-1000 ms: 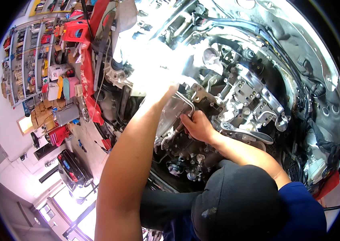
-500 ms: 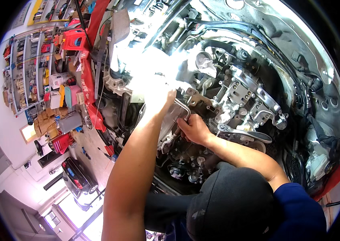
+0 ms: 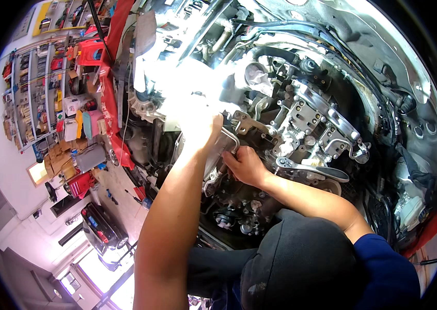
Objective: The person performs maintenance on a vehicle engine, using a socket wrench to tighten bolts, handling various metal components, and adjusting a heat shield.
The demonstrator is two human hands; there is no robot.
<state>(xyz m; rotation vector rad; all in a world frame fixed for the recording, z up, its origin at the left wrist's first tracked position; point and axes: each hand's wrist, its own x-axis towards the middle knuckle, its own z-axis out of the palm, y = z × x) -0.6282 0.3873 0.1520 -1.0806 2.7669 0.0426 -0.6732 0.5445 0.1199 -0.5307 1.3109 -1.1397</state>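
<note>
My left arm (image 3: 169, 227) comes up from the lower edge, bare. My left hand (image 3: 200, 121) is over the engine, bleached by a strong glare that hides its fingers and anything in them. Beside it is a thin bent metal rod or tube (image 3: 233, 137). A co-worker's hand (image 3: 248, 166), reaching in from the right, is closed at the lower end of that rod; what it grips is hidden. My right hand is not in view. The engine (image 3: 301, 121) shows bare metal castings and bolts.
A co-worker's black cap (image 3: 301, 258) and blue sleeve (image 3: 384, 263) fill the lower right. A ratchet (image 3: 311, 169) lies on the engine. Hoses (image 3: 280, 28) run along the far side. Red covering (image 3: 110, 108), shelves (image 3: 35, 93) and a dark car (image 3: 102, 225) are to the left.
The engine has shifted slightly left in view. Both visible hands stay at nearly the same spots on it, and the co-worker's cap sits slightly lower.
</note>
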